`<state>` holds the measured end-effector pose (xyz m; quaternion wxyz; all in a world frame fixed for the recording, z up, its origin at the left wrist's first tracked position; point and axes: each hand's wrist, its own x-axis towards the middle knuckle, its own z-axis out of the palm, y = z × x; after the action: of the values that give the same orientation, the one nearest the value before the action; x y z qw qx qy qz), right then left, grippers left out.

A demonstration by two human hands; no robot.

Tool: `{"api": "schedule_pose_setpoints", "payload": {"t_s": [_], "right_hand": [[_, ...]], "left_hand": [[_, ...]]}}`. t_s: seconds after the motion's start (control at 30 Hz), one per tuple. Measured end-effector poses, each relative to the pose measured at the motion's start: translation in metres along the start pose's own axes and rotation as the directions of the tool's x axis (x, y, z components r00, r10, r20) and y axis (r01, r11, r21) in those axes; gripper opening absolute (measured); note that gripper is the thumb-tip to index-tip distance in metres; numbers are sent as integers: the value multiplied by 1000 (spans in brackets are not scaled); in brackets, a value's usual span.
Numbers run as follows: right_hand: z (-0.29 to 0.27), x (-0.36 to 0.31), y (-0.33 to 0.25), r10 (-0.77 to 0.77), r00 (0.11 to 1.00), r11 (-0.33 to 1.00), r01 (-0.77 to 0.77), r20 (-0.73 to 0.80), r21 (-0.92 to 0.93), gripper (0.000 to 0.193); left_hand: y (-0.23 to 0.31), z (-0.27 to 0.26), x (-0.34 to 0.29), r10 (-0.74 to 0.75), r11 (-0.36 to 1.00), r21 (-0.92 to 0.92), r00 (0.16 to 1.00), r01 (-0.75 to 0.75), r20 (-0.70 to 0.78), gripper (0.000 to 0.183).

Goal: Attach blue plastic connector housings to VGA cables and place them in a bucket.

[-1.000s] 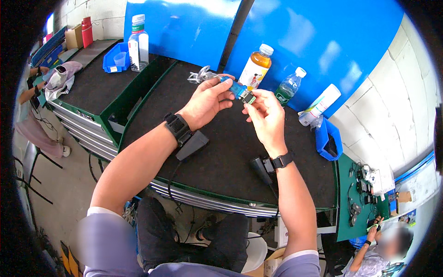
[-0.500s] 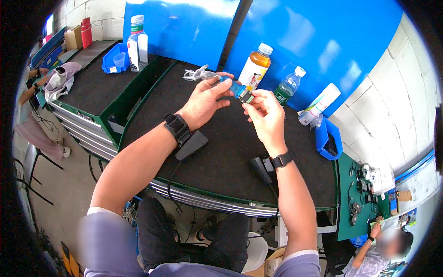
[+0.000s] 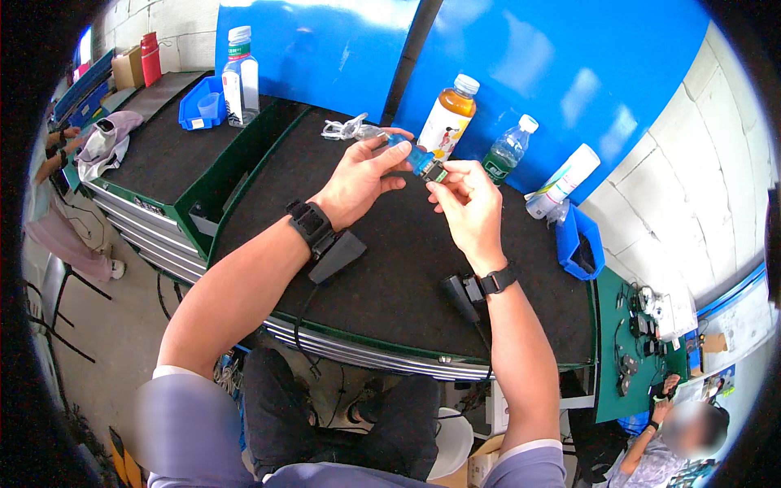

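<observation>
Left hand (image 3: 359,182) and right hand (image 3: 473,215) pinch a probable blue connector (image 3: 421,161) above black matting (image 3: 399,276) before blue panels (image 3: 618,41)

Head-worn fisheye view, facing down, workbench (image 3: 382,268) close below

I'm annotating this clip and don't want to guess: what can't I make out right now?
All in the head view:
Translucent blue device: partly hidden by the left hand.
Small green-and-black block: details too small, edge covered by the right hand.
Dark contents of the blue plastic bin: too small and shadowed.
Grey-purple cloth left sleeve: partly blurred.
</observation>
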<state>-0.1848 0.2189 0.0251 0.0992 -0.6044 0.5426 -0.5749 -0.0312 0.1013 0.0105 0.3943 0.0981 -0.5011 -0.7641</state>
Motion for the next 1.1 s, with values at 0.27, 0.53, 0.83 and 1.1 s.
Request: {"api": "schedule_pose_setpoints", "payload": {"t_s": [0.27, 0.53, 0.83, 1.1], "right_hand": [[3, -2, -1, -18, 1000, 1000, 18, -7, -12, 26], [2, 0, -1, -46, 998, 998, 48, 31, -47, 33], [-2, 0, 0, 108, 991, 976, -122, 85, 181, 25], [-8, 3, 2, 227, 950, 962, -252, 215, 101, 26]], "left_hand": [[-4, 3, -3, 14, 1000, 21, 1000, -14, 13, 25], [-1, -1, 2, -31, 999, 29, 999, 30, 15, 27], [0, -1, 0, -5, 997, 77, 998, 0, 67, 29], [-1, 0, 0, 35, 992, 114, 993, -48, 113, 31]]}}
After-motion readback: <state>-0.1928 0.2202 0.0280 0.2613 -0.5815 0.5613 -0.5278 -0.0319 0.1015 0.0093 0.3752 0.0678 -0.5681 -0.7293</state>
